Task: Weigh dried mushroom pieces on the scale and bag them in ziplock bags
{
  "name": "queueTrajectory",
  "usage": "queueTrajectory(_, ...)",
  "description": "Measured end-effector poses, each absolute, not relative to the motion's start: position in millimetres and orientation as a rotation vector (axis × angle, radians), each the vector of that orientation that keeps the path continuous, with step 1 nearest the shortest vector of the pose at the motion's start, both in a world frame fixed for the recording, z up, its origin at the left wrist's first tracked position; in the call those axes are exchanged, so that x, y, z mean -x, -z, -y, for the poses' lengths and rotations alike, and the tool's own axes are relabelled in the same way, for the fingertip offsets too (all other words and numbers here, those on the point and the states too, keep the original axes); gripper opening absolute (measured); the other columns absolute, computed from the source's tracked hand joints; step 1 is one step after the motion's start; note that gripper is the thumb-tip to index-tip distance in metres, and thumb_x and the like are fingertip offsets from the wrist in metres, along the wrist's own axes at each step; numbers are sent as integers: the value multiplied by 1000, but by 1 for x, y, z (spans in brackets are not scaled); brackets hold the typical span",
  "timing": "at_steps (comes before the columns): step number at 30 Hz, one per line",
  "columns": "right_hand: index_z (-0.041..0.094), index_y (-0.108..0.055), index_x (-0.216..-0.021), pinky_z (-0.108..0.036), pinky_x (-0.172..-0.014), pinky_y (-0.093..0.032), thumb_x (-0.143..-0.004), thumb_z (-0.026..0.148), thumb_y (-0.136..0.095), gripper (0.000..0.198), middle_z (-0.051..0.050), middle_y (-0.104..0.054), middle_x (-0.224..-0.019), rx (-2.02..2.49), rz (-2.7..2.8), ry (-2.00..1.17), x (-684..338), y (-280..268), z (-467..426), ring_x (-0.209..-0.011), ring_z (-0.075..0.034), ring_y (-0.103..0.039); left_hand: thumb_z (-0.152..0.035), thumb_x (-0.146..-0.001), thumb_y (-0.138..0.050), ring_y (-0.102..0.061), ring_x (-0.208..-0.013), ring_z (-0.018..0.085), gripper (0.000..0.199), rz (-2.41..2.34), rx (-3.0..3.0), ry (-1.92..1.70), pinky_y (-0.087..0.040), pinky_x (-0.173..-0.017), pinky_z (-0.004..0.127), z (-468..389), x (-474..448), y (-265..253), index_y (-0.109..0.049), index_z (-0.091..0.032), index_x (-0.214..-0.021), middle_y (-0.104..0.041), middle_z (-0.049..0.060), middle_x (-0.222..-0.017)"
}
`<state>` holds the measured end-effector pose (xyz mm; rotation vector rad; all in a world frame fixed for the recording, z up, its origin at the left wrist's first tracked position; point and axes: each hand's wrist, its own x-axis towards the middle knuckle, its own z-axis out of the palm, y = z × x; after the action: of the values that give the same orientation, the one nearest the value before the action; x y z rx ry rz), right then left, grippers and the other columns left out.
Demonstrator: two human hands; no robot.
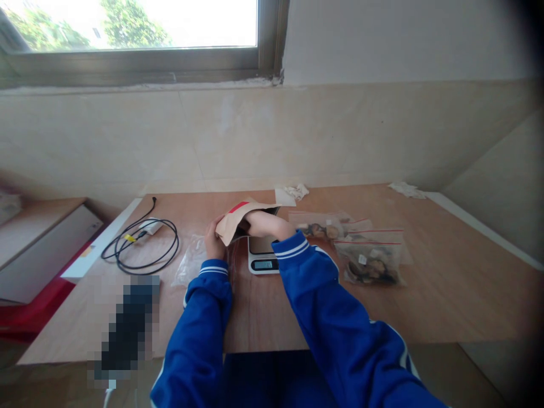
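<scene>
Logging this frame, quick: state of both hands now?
Left hand: holding the brown paper bag.
Right hand: partly inside the bag; open or closed cannot be told.

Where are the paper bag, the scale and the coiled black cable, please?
Paper bag (230,224), head view: brown side near its mouth.
Scale (263,264), head view: its display.
Black cable (178,242), head view: the coil's right edge.

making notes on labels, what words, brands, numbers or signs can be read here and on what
No text is legible.
Scale display: marks too small and blurred to read.
Paper bag: red strip, no readable words.
White tag at the front zip bag and yellow tag on the cable: too small.
</scene>
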<state>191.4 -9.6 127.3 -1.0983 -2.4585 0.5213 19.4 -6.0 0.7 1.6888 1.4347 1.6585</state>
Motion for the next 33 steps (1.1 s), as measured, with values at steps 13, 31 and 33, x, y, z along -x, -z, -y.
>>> queueTrajectory(13, 22, -59, -123, -34, -101, -43, -75, -1, -48, 54, -4, -63, -128, 954, 2199, -596, -233, -157, 61, -116, -21, -59, -21, -77, -58, -61, -107, 27, 39, -1468, -1727, -1649, -45, -98, 44, -3, -15, 11, -64, -19, -115, -68, 9, -112)
queueTrajectory(31, 22, -60, -124, -39, -102, -46, -81, 13, -53, 44, -6, -65, -124, 1069, 1651, -498, -268, -23, 35, -115, -21, -60, -32, -76, -67, -62, -86, 23, 31, -1676, -1584, -1700, -49, -82, 38, -11, -13, 15, -65, -17, -103, -69, 8, -93)
queueTrajectory(33, 24, -56, -129, -38, -102, -46, -83, 12, -50, 48, -6, -63, -127, 1073, 1757, -503, -265, -12, 32, -117, -21, -60, -32, -75, -67, -63, -85, 23, 32, -1695, -1572, -1696, -49, -82, 37, -10, -13, 15, -66, -17, -103, -69, 8, -92)
